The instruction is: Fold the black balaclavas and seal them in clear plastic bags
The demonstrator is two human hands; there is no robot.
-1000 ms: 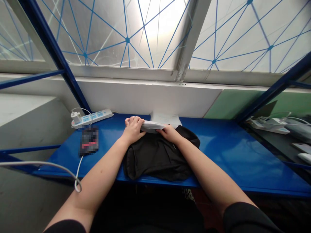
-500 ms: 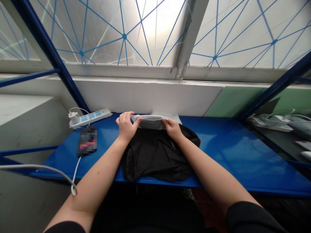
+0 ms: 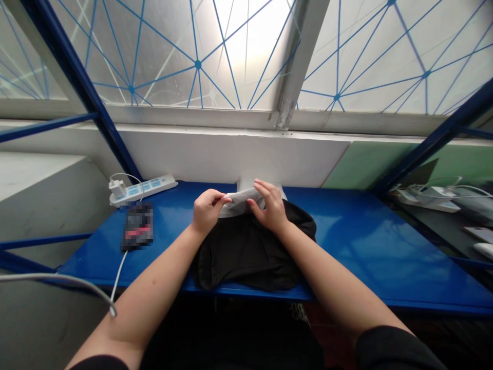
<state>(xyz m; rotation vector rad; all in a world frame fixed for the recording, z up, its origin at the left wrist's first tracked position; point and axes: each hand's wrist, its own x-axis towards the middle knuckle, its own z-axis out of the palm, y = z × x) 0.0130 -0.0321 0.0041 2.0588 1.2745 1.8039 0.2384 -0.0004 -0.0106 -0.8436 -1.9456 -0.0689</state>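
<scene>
A black garment lies bunched on the blue table, close to its front edge. Along the far side of it runs a light grey band, which stands up between my hands. My left hand pinches the band's left end between thumb and fingertips. At the other end is my right hand, its thumb and fingers apart, resting against the band or just over it. Part of the band's right end is hidden behind that hand. Whether the garment is shorts or a top I cannot tell.
A white power strip with a plugged-in charger sits at the table's back left. In front of it lies a blurred-out phone-like device with a white cable. Blue metal posts frame both sides.
My right hand has opened from its pinch and spread its fingers over the band. My left hand has closed to a tighter pinch, slightly right and nearer me. The band now slants.
</scene>
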